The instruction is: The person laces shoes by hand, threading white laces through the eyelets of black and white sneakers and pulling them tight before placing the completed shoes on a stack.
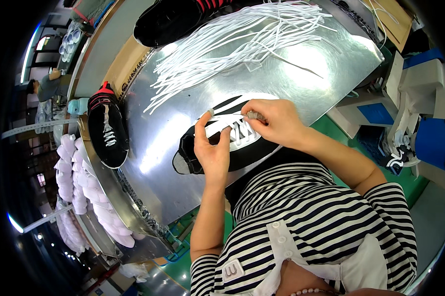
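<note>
At the far left, beside the desk (163, 192), I see pale bundles (96, 200). Then comes the left shoe (108, 130), black with some red, at the left edge of the desk. The far shoe (168, 23), black with red stripes, is at the top. My left hand (212, 155) is at the opening of the middle shoe (254, 148), with thumb and finger parted around its white tongue (213, 129); whether this grip presses it, I cannot tell. The middle shoe is in front of me, at the near edge. Beyond it, white laces (237, 42) lie in a loose heap. My right hand (279, 121) has its grip closed, and the fingertips pinch a white lace (231, 117) above the shoe.
</note>
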### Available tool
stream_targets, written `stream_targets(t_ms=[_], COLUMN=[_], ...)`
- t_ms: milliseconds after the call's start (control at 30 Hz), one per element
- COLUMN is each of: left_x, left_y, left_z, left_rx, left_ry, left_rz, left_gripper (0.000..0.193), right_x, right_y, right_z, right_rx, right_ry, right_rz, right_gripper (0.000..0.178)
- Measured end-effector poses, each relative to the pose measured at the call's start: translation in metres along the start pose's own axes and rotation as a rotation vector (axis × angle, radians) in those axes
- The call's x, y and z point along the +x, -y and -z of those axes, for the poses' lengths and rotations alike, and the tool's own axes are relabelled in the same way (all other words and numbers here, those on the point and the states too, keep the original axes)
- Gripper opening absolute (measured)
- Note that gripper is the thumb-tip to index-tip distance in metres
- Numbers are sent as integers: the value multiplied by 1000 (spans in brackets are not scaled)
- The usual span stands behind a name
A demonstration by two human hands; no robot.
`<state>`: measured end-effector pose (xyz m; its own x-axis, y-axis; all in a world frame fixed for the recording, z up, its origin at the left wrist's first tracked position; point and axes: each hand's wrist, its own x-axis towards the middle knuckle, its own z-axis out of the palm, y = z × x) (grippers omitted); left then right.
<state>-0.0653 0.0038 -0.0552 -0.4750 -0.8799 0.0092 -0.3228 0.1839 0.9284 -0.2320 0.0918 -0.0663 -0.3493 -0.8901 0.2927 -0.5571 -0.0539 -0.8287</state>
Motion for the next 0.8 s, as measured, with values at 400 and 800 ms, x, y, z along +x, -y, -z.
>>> stream_targets(t_ms=[400, 800], left_x=[-5, 13], left_y=[-33, -14], left_z=[16, 11], left_rx=[-313, -224], left_ry=[224, 220], left_rz=[337, 257], left_gripper=[47, 38], right_x=[6, -23], right_y=[6, 39], right_z=[-5, -5], right_rx=[-100, 197], right_ry=[10, 117], right_rz=[422, 471], right_gripper=[21, 15])
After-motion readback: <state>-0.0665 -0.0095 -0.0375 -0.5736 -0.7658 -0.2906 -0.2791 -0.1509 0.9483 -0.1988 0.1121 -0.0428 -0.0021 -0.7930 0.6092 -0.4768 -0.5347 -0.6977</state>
